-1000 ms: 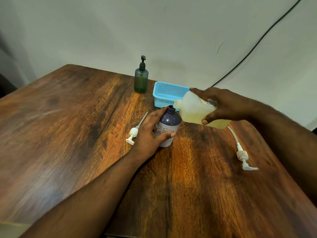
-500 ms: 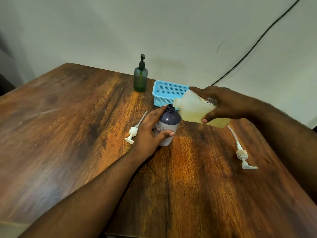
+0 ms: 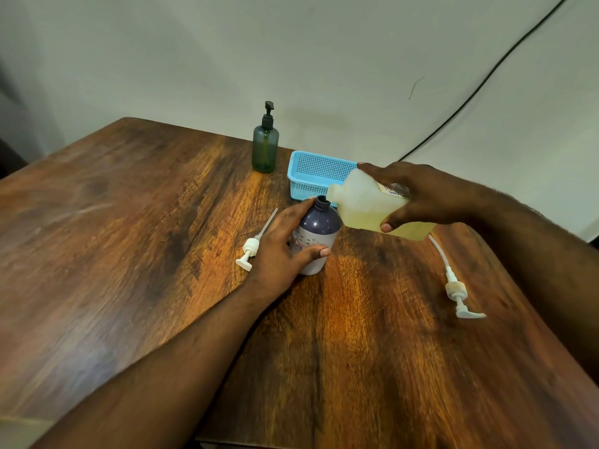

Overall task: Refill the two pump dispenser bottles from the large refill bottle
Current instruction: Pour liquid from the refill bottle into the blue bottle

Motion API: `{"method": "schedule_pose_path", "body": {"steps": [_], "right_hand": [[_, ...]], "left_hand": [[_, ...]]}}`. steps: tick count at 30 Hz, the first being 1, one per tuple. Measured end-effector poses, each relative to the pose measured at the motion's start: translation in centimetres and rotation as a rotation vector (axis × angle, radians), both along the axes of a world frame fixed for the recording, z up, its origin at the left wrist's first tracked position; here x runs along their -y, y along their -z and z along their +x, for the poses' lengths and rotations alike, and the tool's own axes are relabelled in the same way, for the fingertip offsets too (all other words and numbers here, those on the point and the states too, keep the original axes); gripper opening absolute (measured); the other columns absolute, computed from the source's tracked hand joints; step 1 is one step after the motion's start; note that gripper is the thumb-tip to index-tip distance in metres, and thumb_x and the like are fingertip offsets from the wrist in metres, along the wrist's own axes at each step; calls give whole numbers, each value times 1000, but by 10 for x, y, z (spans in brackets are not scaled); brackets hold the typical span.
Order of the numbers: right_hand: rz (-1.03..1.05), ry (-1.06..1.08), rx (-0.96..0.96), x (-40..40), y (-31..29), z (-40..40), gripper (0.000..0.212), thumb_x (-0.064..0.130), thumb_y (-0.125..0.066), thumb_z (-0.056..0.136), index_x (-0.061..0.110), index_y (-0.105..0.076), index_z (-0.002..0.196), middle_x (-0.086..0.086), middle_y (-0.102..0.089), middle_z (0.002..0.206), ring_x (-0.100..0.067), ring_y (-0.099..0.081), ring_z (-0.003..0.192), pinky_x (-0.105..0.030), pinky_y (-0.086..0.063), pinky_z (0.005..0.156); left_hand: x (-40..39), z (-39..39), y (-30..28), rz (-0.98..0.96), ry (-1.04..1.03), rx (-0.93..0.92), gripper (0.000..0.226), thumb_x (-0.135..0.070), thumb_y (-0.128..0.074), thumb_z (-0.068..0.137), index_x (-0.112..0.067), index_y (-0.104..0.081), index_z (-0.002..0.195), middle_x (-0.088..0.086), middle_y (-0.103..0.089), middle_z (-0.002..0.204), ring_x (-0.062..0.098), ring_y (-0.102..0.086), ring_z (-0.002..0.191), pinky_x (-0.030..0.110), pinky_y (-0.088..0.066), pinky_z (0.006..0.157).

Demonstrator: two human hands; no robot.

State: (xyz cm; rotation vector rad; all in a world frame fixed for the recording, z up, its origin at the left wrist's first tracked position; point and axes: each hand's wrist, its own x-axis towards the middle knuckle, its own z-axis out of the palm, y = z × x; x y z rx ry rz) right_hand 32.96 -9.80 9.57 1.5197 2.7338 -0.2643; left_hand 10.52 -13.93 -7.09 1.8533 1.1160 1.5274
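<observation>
Right hand (image 3: 431, 196) grips refill bottle (image 3: 366, 205), long axis near horizontal, mouth pointing left at purple bottle (image 3: 316, 234) neck; left hand (image 3: 282, 251) grips that upright bottle on worktop (image 3: 129, 254).

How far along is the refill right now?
Done: both white pumps lie off on the table. In hand: left hand steadies the open purple bottle; right hand tips the refill bottle at its neck. Left: green bottle, pump on; its level is unclear.

Bottle (image 3: 316, 234) in left-hand fingers (image 3: 319, 252): purple, pale dotted label. Refill bottle (image 3: 363, 205) under right-hand fingers (image 3: 387, 226): translucent, yellowish. Beyond fingers: green dispenser (image 3: 265, 150), black pump; light-blue perforated basket (image 3: 311, 176). Table (image 3: 129, 254): brown woodgrain.
</observation>
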Motion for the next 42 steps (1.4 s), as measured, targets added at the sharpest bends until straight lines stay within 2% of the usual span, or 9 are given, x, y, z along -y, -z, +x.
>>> {"method": "schedule_pose_path", "body": {"steps": [7, 12, 15, 21, 26, 31, 36, 39, 42], "right_hand": [[17, 2, 8, -2, 0, -1, 100, 27, -78, 79, 33, -10, 152, -1, -44, 132, -8, -36, 108, -4, -32, 72], [18, -2, 12, -2, 0, 0, 100, 27, -77, 79, 34, -9, 151, -3, -44, 135, -9, -36, 110, -5, -32, 73], [23, -9, 12, -1, 0, 0, 99, 28, -77, 79, 33, -10, 151, -3, -44, 135, -8, -35, 109, -4, -32, 72], [21, 0, 25, -1, 0, 0, 101, 28, -78, 78, 34, -9, 152, -3, -43, 135, -9, -36, 110, -5, -32, 73], [7, 3, 20, 0, -1, -1, 100, 27, -77, 79, 33, -9, 152, 1, -42, 130, -8, -35, 109, -4, -32, 71], [5, 4, 22, 0, -1, -1, 100, 27, -77, 79, 33, -9, 152, -3, -42, 135, -9, -35, 109, -5, -32, 72], [21, 1, 33, 2, -1, -2, 99, 28, -77, 79, 33, -10, 151, -2, -44, 133, -8, -34, 108, -4, -31, 73], [20, -4, 32, 2, -1, -1, 98, 27, -77, 79, 32, -11, 152, -3, -44, 134, -8, -34, 108, -3, -30, 73], [27, 0, 47, 1, 0, -1, 99, 29, -77, 79, 33, -9, 152, -3, -44, 134, -8, -34, 108, -4, -29, 74]], "left_hand": [[0, 1, -1, -11, -6, 6, 82, -23, -82, 76, -25, -41, 146, -25, -44, 133, -8, -43, 127, 31, -48, 104], [1, 0, 0, -25, -5, 8, 83, -24, -83, 76, -24, -41, 148, -27, -43, 134, -4, -44, 129, 36, -48, 105], [1, 1, 0, -21, 1, 12, 83, -25, -83, 76, -23, -41, 147, -20, -46, 136, 2, -46, 130, 41, -48, 104], [1, 0, 0, -26, 5, 15, 83, -24, -83, 76, -24, -40, 147, -15, -47, 139, 4, -45, 131, 42, -48, 104], [0, 0, 0, -29, 4, 4, 83, -25, -83, 76, -26, -40, 147, -26, -43, 136, 1, -45, 131, 40, -48, 105], [1, 0, 0, -29, 4, 3, 83, -25, -83, 76, -25, -40, 147, -28, -42, 135, 2, -45, 131, 40, -48, 105], [1, 0, 0, -35, -4, 9, 84, -23, -83, 76, -23, -41, 148, -18, -47, 136, 4, -46, 131, 43, -48, 104], [1, 0, 0, -41, -3, 10, 84, -23, -83, 76, -25, -41, 148, -24, -45, 135, 3, -46, 130, 43, -49, 104], [2, 0, 0, -43, -4, 6, 84, -24, -83, 76, -26, -40, 148, -19, -46, 137, 3, -45, 131, 43, -48, 104]]}}
